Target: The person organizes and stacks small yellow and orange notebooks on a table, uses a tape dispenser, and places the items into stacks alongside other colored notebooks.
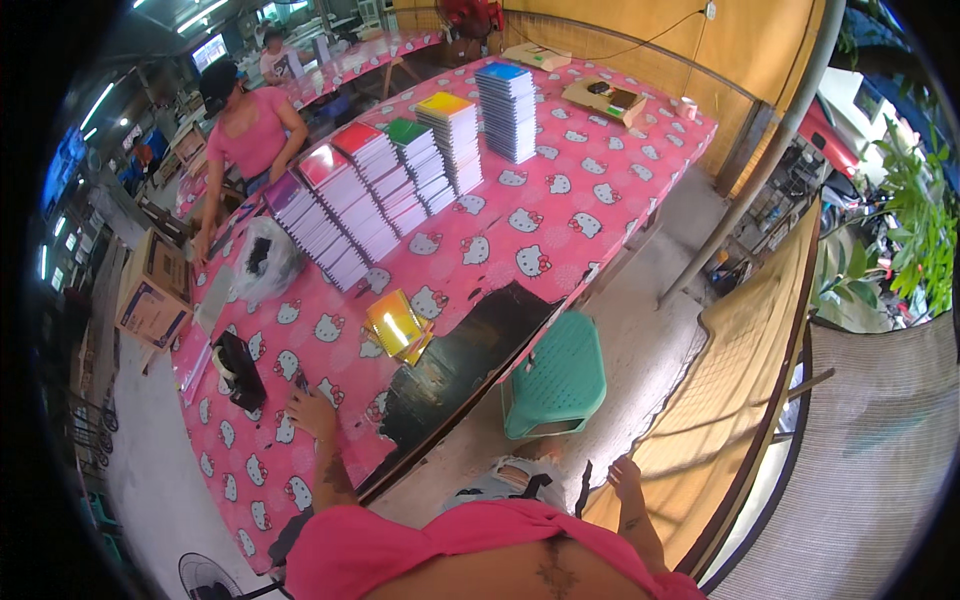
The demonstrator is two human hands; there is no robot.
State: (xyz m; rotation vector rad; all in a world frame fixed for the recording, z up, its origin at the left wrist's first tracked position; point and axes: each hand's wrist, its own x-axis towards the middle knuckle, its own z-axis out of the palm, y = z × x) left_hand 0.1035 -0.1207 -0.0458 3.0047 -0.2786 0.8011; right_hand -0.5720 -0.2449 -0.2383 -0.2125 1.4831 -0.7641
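Observation:
My left hand (312, 413) is low over the pink patterned table, its fingers bent around a small dark object (302, 382) too small to name. Beside it stands a black tape dispenser (238, 372). A few yellow spiral notebooks (397, 325) lie loosely stacked farther in. My right hand (625, 476) is off the table to the right, empty, with its fingers loosely apart. Beyond the yellow notebooks rise tall stacks of spiral notebooks with purple, red (362, 170), green (420, 160), yellow (450, 135) and blue (507, 110) covers.
A green plastic stool (560, 375) stands against the table's right edge, where the cover (530, 220) is torn. A clear plastic bag (268, 262) lies by the stacks. Cardboard boxes (157, 290) stand left of the table. Across it is a person in pink (250, 130). An open carton (605, 100) sits far right.

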